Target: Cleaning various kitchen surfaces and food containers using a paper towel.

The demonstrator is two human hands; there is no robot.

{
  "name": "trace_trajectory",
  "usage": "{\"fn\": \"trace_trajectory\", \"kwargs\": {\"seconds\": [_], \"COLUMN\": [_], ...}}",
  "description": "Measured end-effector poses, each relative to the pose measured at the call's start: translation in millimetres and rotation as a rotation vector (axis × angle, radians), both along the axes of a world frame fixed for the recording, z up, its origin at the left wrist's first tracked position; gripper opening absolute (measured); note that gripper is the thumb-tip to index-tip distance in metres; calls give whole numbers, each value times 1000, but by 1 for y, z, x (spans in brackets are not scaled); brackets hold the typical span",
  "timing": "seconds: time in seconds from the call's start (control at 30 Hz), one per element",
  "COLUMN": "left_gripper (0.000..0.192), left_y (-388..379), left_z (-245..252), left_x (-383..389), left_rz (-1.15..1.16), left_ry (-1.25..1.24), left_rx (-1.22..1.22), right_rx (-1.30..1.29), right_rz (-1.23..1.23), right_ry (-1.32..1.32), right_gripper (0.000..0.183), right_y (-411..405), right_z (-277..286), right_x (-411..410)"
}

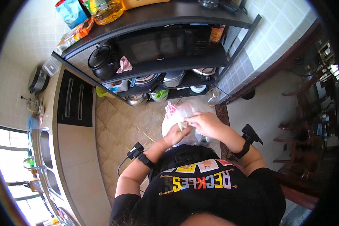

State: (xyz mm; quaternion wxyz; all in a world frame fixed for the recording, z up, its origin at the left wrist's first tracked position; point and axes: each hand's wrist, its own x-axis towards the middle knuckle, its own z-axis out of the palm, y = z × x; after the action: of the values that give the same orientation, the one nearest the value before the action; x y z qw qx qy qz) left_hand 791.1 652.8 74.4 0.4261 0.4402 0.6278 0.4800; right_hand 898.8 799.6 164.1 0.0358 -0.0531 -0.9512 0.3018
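A whitish translucent plastic bag [196,106], bulging and with red print on one part, is in front of my body above the tiled floor. My left hand [177,134] pinches the gathered top of the bag from the left. From the right my right hand [205,123] grips the same bunched plastic, its fingertips close to those of my left hand. What lies inside the bag cannot be made out. Both wrists wear black straps with small devices.
A black shelf rack [147,64] ahead holds a microwave [161,45], a black lidded pot [101,60] and pans. A bottle [213,94] stands near the wall beyond the bag. The sink counter [51,124] runs along the left; a doorway with wooden chairs is at right.
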Motion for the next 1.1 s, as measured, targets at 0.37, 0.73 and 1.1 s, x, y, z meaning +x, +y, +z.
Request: {"fn": "trace_trajectory", "kwargs": {"seconds": [0.37, 0.73, 1.1], "left_gripper": [33, 8, 9], "left_y": [10, 11, 18], "left_z": [25, 20, 37], "left_x": [-29, -12, 10], "left_rz": [14, 19, -194], "left_ry": [-806, 8, 1147], "left_rx": [-209, -160, 324], "right_rx": [114, -219, -544], "right_rz": [-121, 60, 129], "right_ry": [152, -15, -199], "right_gripper": [12, 12, 16], "right_y": [-17, 6, 34], "right_z": [1, -23, -106], "right_x": [16, 19, 1]}}
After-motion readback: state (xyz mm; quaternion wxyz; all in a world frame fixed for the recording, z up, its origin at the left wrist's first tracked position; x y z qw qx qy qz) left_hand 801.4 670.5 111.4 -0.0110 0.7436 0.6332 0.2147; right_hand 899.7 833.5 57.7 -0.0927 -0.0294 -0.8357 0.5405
